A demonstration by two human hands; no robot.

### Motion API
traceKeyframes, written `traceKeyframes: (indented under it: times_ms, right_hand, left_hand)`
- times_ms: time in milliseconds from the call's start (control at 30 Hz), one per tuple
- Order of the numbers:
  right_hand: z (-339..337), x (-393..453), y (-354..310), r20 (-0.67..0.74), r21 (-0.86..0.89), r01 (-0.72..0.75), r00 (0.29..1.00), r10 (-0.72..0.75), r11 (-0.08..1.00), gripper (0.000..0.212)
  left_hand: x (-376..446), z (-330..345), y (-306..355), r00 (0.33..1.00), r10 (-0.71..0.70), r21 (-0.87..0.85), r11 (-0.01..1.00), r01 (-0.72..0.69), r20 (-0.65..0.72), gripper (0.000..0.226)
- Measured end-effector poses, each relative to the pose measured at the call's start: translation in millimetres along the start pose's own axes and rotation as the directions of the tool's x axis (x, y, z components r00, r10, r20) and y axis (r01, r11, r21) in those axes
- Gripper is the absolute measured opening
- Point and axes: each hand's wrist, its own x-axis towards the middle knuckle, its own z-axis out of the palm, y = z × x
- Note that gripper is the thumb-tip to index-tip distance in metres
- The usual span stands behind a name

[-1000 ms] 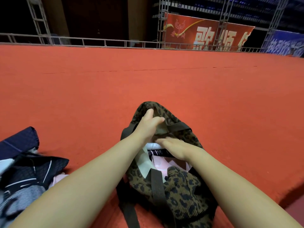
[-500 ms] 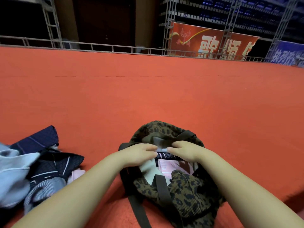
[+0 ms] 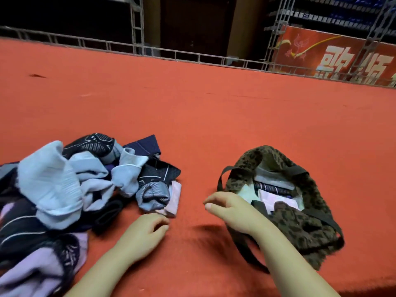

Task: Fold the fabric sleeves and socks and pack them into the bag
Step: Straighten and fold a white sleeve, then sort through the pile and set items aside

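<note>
- Head view: the leopard-print fabric bag with dark webbing straps point(image 3: 300, 219) lies on the red carpet point(image 3: 192, 116), its mouth gaping up and toward the far railing, folded pieces showing inside.
- Its long axis runs from near the right forearm away toward the upper left of the picture.
- Well to the left of the bag sits the loose heap of pale-blue, navy and lilac sleeves and socks point(image 3: 70, 189), unfolded and tumbled in no one direction.
- The small pale-pink folded sock point(image 3: 174, 197) lies at the heap's edge nearest the bag.
- The left hand point(image 3: 147, 234) rests on the carpet between bag and heap, just beside the pink sock, fingers loosely curled and holding nothing.
- The right hand point(image 3: 227, 207) hovers at the bag's left rim, fingers relaxed and bent, also empty.
- Judged step: between packings, reaching for another piece.
- The next move likely calls for pinching one garment free of the heap, flattening and folding it, then sliding it through the bag's mouth.
</note>
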Motion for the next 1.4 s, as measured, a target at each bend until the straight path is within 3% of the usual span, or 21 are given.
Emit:
traceKeyframes:
  times_ms: [67,167,267,367,467,567,633,700,933,1033,1133,1200,1300,1400]
  right_hand:
    - [36,18,-3,0.018,0.063,-0.031,0.999,0.030,0.998,0.011]
    - [85,41,-3,-0.008,0.300,-0.131,0.990,0.140,0.945,0.009]
    - [114,68,-15,-0.238,0.392,-0.071,0.955,0.176,0.917,0.015]
    - [121,94,-34,-0.409,0.347,-0.025,0.896,0.175,0.938,0.040]
    - [124,116,-46,-0.281,0.124,-0.057,0.956,0.090,0.991,0.053]
    - [132,119,-46,-0.232,-0.131,-0.092,0.971,0.060,0.987,0.046]
    - [136,107,-46,-0.263,-0.142,-0.093,0.963,0.053,0.985,0.035]
    - [139,88,-48,-0.251,-0.038,-0.056,0.967,0.045,0.998,0.021]
    - [156,11,-52,-0.256,0.366,0.007,0.962,0.093,0.930,0.024]
    - [170,-16,-45,-0.358,0.476,0.056,0.924,0.135,0.878,0.031]
    - [175,-31,-40,-0.434,0.476,0.104,0.891,0.131,0.873,0.035]
    - [175,-33,-42,-0.357,0.401,0.094,0.932,0.061,0.911,0.039]
    - [179,-28,-45,-0.277,0.244,0.048,0.961,0.022,0.969,0.040]
    - [180,-25,-43,-0.281,0.266,0.010,0.957,0.067,0.964,0.032]
  left_hand:
    - [-13,0,-19,0.994,-0.043,-0.020,0.999,0.041,-0.102,0.055]
    - [-28,0,-30,0.974,-0.124,-0.157,0.983,0.094,-0.192,0.030]
    - [-31,-2,-31,0.956,-0.175,-0.279,0.954,0.107,-0.233,0.016]
    - [-29,-4,-31,0.931,-0.214,-0.385,0.919,0.089,-0.296,0.009]
    - [-29,-8,-29,0.893,-0.262,-0.476,0.877,0.062,-0.366,0.014]
    - [-28,-10,-31,0.880,-0.318,-0.606,0.794,0.045,-0.352,0.026]
    - [-28,-9,-35,0.880,-0.326,-0.637,0.770,0.036,-0.345,0.054]
    - [-27,-12,-38,0.889,-0.328,-0.639,0.767,0.054,-0.319,0.067]
    - [-33,-12,-36,0.974,-0.176,-0.527,0.847,0.076,-0.142,0.033]
    - [-34,-9,-38,0.982,-0.134,-0.562,0.826,0.037,-0.133,0.027]
    - [-36,-12,-34,0.981,-0.150,-0.683,0.730,0.025,-0.125,0.026]
    - [-40,-16,-31,0.984,-0.141,-0.766,0.643,0.006,-0.111,0.025]
    - [-52,-18,-32,0.988,-0.141,-0.859,0.512,0.022,-0.059,0.054]
    - [-68,-18,-31,0.986,-0.138,-0.794,0.607,0.013,-0.089,0.034]
